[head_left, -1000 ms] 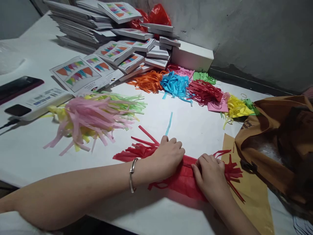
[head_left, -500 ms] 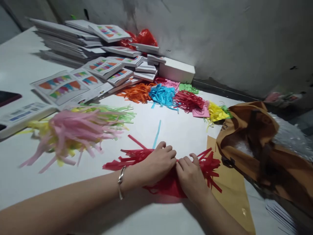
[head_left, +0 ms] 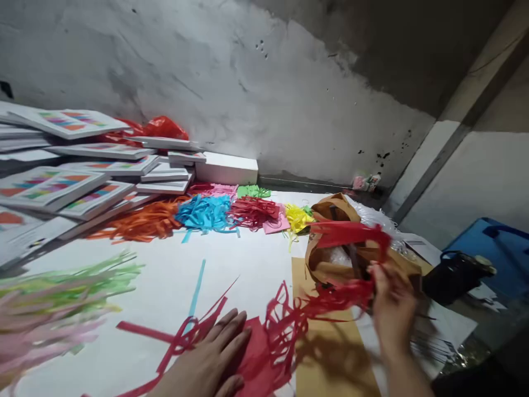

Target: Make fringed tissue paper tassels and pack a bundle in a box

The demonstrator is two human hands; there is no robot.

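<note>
The left hand lies flat on the white counter near the bottom of the view, fingers spread and pointing away from the person, palm pressing down on a sheet of red fringed tissue paper. Loose red strips fan out from under it to the left, and one crosses the near end of a single light-blue strip that lies lengthwise away from the person.

The right hand is raised off the counter at the right, blurred; it appears to pinch the far end of the same red paper between its fingertips, though the exact grip cannot be made out. From there a band of red fringe stretches down and left to the pinned sheet, so the paper's long axis runs left to right, low at the left hand and high at the right. A second loop of red arches above the right hand. The pinned part lies directly under the left hand and is nearer to it; the free, lifted end belongs to the right.

Under the stretched fringe lies a brown paper envelope, and behind it an open brown bag with clear plastic inside. Along the wall sit piles of cut fringe: orange, blue, red, pink, yellow and green. Stacks of white printed packets and a white box fill the far left, with a pink and green tassel bundle at the near left.
</note>
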